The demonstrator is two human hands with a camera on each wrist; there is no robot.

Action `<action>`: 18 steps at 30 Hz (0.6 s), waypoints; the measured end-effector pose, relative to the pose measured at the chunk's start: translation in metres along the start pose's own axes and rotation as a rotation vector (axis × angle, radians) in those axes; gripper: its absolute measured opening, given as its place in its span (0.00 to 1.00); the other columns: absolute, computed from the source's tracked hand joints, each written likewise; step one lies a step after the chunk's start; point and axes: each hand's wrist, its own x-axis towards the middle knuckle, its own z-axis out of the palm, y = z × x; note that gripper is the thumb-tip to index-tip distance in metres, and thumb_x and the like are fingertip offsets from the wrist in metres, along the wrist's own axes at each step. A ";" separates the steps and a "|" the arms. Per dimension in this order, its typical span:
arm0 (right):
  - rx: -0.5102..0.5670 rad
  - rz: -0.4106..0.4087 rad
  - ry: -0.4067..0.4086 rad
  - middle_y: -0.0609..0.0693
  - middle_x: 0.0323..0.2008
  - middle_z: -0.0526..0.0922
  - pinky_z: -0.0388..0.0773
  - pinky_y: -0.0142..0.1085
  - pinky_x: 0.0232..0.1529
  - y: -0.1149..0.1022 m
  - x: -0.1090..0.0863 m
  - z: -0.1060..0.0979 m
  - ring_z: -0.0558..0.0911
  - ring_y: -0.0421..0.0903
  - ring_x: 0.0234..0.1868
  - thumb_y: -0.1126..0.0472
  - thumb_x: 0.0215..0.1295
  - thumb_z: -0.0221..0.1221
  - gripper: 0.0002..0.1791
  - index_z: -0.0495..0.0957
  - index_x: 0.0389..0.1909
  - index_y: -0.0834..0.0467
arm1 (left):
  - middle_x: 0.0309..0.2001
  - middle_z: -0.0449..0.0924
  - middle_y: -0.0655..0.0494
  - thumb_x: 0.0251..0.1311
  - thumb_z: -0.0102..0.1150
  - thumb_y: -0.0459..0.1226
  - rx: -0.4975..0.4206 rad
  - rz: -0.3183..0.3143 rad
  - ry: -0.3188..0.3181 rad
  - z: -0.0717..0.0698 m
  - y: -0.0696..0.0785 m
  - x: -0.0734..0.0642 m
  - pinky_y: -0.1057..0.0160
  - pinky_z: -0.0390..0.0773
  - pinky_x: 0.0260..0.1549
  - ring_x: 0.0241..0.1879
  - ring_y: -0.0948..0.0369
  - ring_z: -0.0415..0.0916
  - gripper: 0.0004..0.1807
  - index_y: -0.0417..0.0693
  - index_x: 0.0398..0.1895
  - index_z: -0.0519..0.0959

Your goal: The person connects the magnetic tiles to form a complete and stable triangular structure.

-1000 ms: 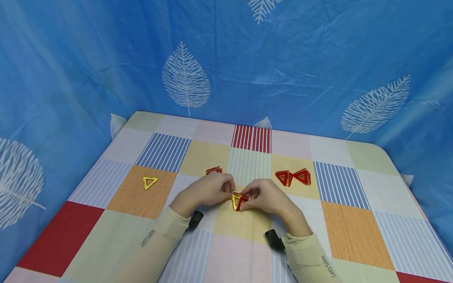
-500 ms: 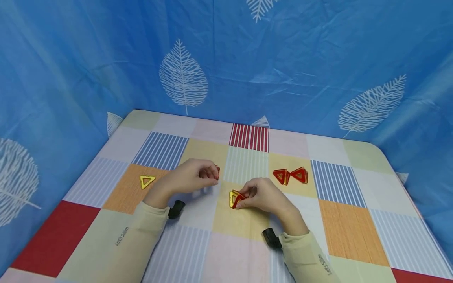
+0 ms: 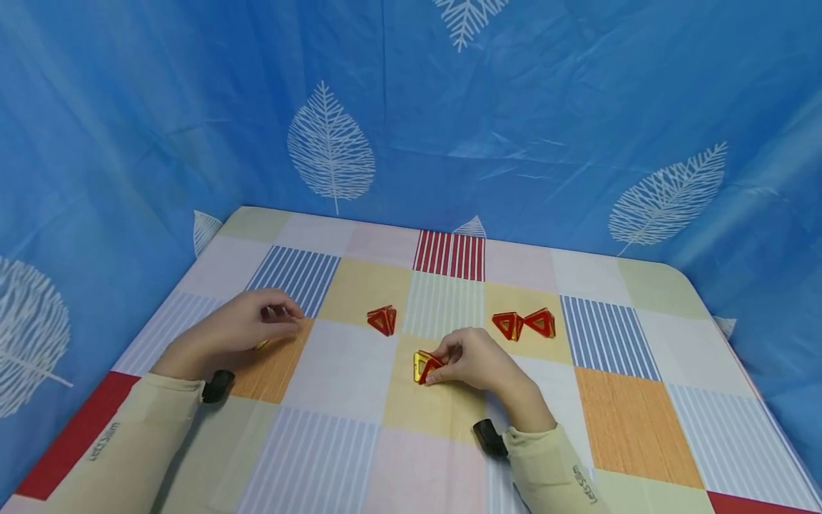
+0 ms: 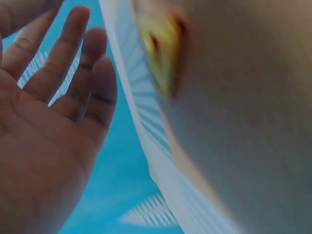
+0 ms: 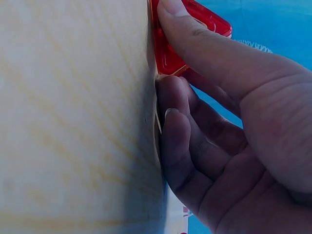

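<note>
My right hand (image 3: 472,360) pinches a red triangular tile (image 5: 168,57) between thumb and fingers, low over the cloth. A yellow triangular tile (image 3: 417,368) stands against the red one, the two forming part of a small pyramid. Over at the left, my left hand (image 3: 247,323) hovers with relaxed fingers above another yellow triangular tile (image 3: 261,345), which it mostly hides from the head camera. The left wrist view shows that tile blurred, apart from the fingers.
A small red pyramid of tiles (image 3: 382,320) stands between the hands, farther back. Two more, a red pyramid (image 3: 506,325) and its neighbour pyramid (image 3: 541,323), sit close together at right. A blue leaf-print curtain (image 3: 411,121) borders the patchwork-covered table (image 3: 340,371).
My left hand has left the tiles at the centre and swung left to the lone yellow tile, uncovering the red pyramid. My right hand keeps its pinch in nearly the same place.
</note>
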 end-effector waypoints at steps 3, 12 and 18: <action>0.000 -0.001 0.002 0.40 0.24 0.81 0.77 0.35 0.29 0.000 -0.001 -0.001 0.77 0.40 0.26 0.55 0.45 0.81 0.13 0.88 0.30 0.54 | 0.43 0.81 0.55 0.66 0.64 0.30 0.011 0.010 0.025 -0.011 -0.017 -0.013 0.59 0.77 0.41 0.42 0.56 0.77 0.09 0.44 0.47 0.83; -0.008 0.014 0.003 0.40 0.23 0.80 0.76 0.35 0.29 -0.001 -0.001 0.000 0.76 0.40 0.26 0.54 0.45 0.81 0.14 0.87 0.29 0.53 | 0.51 0.77 0.46 0.61 0.70 0.36 0.029 -0.118 -0.022 -0.024 -0.050 -0.037 0.42 0.73 0.54 0.53 0.45 0.73 0.21 0.41 0.57 0.83; -0.005 0.020 0.005 0.40 0.24 0.80 0.76 0.35 0.29 0.000 -0.002 0.000 0.76 0.40 0.27 0.54 0.45 0.81 0.14 0.87 0.29 0.53 | 0.47 0.77 0.48 0.57 0.74 0.37 0.088 -0.120 0.000 -0.020 -0.052 -0.034 0.45 0.75 0.51 0.50 0.47 0.74 0.21 0.42 0.54 0.85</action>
